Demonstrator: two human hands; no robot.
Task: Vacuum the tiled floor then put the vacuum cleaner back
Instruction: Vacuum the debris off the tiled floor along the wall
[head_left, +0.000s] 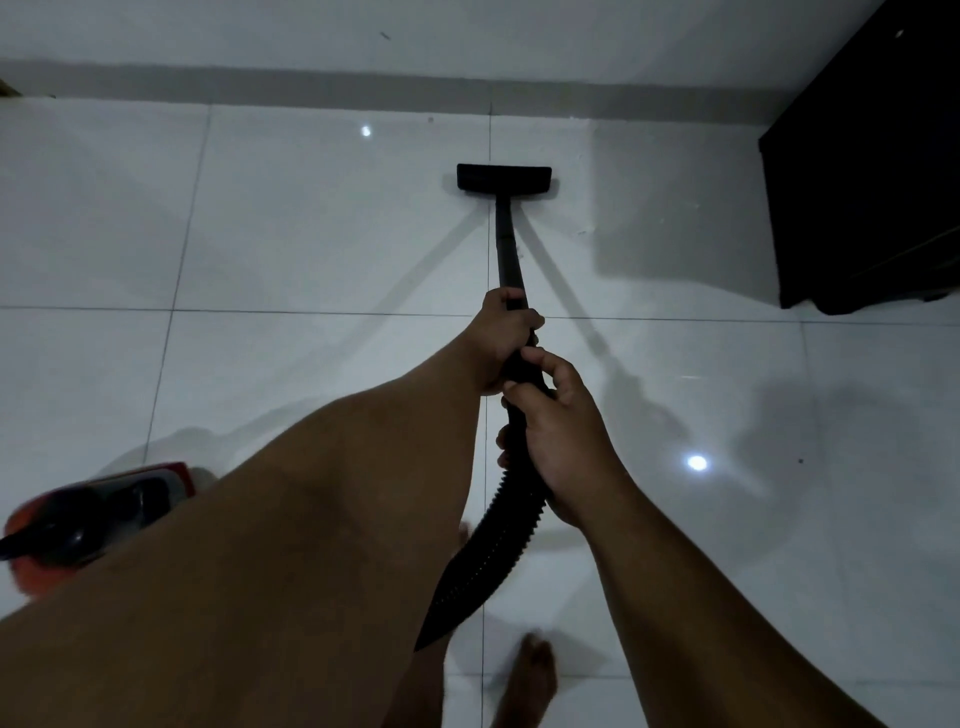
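A black vacuum wand runs away from me to a flat black floor head resting on the glossy white tiled floor close to the far wall. My left hand is wrapped around the wand's lower end. Just behind it, my right hand grips the handle where the ribbed black hose begins. The hose curves down and back under my left forearm. The red and black vacuum body sits on the floor at the lower left, partly hidden by my arm.
A dark cabinet stands at the right against the white wall. My bare foot is on the tiles near the bottom centre. Ceiling lights reflect off the floor.
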